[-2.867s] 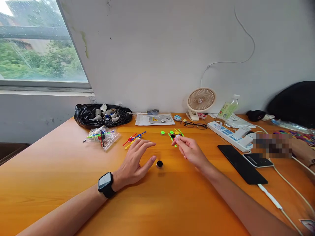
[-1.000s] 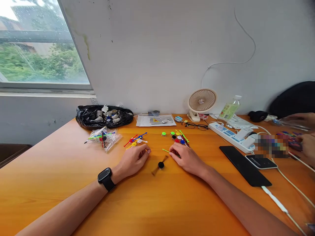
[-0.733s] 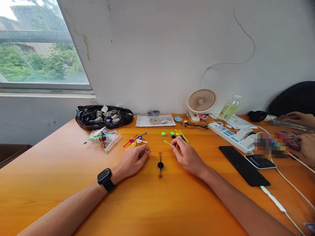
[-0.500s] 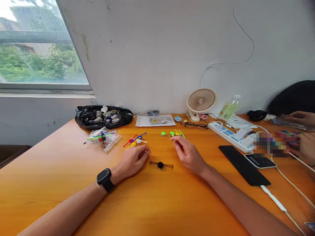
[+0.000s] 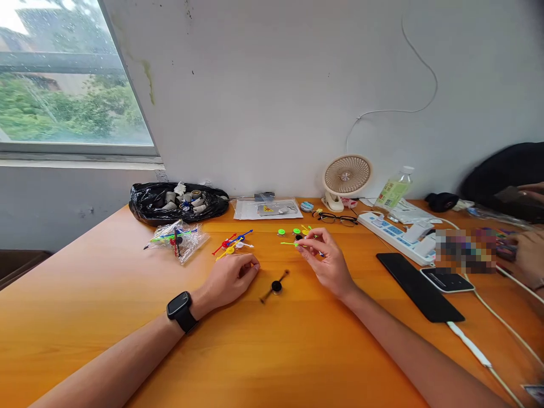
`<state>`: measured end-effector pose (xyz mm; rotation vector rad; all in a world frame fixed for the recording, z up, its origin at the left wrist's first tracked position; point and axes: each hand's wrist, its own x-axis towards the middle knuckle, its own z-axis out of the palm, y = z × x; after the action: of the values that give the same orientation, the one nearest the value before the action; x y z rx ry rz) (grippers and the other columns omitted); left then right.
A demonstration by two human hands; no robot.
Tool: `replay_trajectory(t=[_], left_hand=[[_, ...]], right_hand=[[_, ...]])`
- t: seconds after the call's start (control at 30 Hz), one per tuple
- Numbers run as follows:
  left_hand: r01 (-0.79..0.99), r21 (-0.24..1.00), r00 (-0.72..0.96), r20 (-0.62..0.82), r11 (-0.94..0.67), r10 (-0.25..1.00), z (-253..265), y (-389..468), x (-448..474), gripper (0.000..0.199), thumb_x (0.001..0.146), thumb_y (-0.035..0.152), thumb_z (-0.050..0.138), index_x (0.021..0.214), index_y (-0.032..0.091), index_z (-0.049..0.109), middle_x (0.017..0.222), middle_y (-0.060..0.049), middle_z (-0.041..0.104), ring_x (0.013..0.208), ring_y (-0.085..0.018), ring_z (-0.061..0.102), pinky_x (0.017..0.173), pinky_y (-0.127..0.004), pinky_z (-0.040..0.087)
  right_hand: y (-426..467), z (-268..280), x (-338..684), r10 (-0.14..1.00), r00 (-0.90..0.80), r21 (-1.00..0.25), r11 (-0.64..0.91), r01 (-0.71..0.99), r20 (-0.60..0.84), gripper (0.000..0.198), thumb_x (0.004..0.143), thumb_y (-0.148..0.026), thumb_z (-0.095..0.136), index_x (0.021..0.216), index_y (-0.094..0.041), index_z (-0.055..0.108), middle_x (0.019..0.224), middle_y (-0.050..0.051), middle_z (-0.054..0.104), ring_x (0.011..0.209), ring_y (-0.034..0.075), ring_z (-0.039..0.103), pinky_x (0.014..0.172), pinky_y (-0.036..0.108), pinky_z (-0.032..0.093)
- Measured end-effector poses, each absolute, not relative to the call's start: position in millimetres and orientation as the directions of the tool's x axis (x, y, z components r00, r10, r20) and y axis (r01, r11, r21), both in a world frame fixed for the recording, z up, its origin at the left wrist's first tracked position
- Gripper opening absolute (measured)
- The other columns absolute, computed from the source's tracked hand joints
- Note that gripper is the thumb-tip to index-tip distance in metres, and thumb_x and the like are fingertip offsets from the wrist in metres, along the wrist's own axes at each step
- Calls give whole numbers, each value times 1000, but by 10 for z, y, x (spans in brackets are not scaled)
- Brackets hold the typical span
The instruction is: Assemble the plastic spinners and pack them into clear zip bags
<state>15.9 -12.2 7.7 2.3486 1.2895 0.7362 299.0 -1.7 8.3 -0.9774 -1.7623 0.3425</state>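
Observation:
A green arrow spinner (image 5: 289,243) is pinched between the thumb and fingers of my right hand (image 5: 334,263), raised over the right part of the table. My left hand (image 5: 232,277), with a black watch (image 5: 181,310) on the wrist, rests on the wood with its fingers curled in and nothing visible in them. Between the hands a black arrow spinner (image 5: 276,287) stands on the table, its arms smeared by motion. Just beyond my left hand lie red, blue, white and yellow arrow spinners (image 5: 241,240). Green round pieces (image 5: 281,232) and a yellow arrow (image 5: 305,229) sit behind my right hand.
A clear bag of spinners (image 5: 181,241) and a black plastic bag (image 5: 140,205) are at the left. A fan (image 5: 347,175), glasses (image 5: 338,218), power strip (image 5: 393,237), bottle (image 5: 394,190) and dark phone (image 5: 419,286) stand or lie right. Another person's hand (image 5: 529,258) is far right.
My right hand has lifted the green arrow spinner from the group and drawn it back slightly. The black spinner's arms have turned from level to slanted. My left hand has stayed put.

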Motion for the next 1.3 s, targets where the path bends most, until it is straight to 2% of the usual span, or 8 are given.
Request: replay_trajectory(t=[0.13, 0.23, 0.3, 0.47, 0.63, 0.83, 1.0, 1.3], left_hand=[[666, 530, 449, 276, -524, 850, 78, -124, 162, 17, 99, 28, 57, 94, 24, 72, 80, -1, 74, 68, -18, 65, 61, -30, 42], [669, 534, 442, 273, -517, 854, 82, -125, 166, 17, 99, 28, 57, 93, 24, 72, 80, -1, 74, 68, -18, 65, 60, -30, 42], [673, 535, 442, 264, -512, 857, 84, -125, 167, 18, 99, 29, 56, 93, 24, 72, 78, -1, 74, 67, -18, 65, 60, -30, 42], [673, 526, 448, 271, -520, 852, 84, -123, 166, 18, 99, 29, 57, 92, 24, 72, 80, -1, 74, 69, -18, 66, 61, -29, 43], [671, 526, 448, 274, -523, 851, 85, -125, 167, 17, 98, 29, 58, 93, 24, 73, 82, -2, 75, 70, -18, 67, 61, -29, 43], [674, 520, 454, 269, -525, 850, 81, -120, 169, 17, 98, 29, 57, 93, 24, 73, 80, -1, 75, 69, -18, 65, 61, -29, 43], [668, 521, 456, 278, -531, 846, 92, -125, 173, 18, 98, 29, 57, 92, 24, 73, 79, -1, 74, 67, -18, 65, 59, -29, 43], [657, 523, 458, 295, -543, 839, 105, -129, 177, 18, 98, 29, 58, 90, 24, 73, 77, -1, 74, 64, -18, 64, 57, -29, 42]], right_hand=[[5, 48, 3008, 802, -147, -653, 564, 506, 579, 24, 105, -40, 59, 106, -21, 75, 92, 6, 68, 73, 19, 61, 67, 31, 50], [13, 13, 3014, 789, -176, -619, 580, 529, 588, 26, 108, -34, 50, 115, -22, 72, 100, 7, 70, 81, 20, 65, 77, 34, 53], [18, -1, 3019, 804, -186, -645, 571, 507, 566, 27, 108, -30, 47, 121, -23, 69, 100, 6, 70, 77, 19, 66, 76, 33, 54], [63, -23, 3056, 797, -168, -633, 571, 523, 580, 22, 105, -25, 46, 104, -21, 68, 95, 6, 69, 80, 20, 66, 78, 34, 55], [141, -111, 3083, 798, -203, -642, 583, 498, 567, 33, 107, -24, 40, 118, -19, 71, 113, 11, 70, 86, 21, 68, 76, 35, 59], [163, -168, 3043, 794, -292, -524, 580, 623, 532, 30, 106, -25, 43, 120, -18, 69, 121, 13, 68, 111, 27, 65, 102, 46, 53], [151, -163, 3000, 840, -312, -534, 528, 660, 445, 26, 106, -27, 47, 121, -16, 64, 114, 13, 66, 91, 22, 64, 82, 39, 57], [147, -153, 3009, 843, -329, -510, 523, 683, 425, 24, 105, -28, 53, 125, -17, 62, 121, 13, 64, 100, 23, 64, 85, 35, 54]])
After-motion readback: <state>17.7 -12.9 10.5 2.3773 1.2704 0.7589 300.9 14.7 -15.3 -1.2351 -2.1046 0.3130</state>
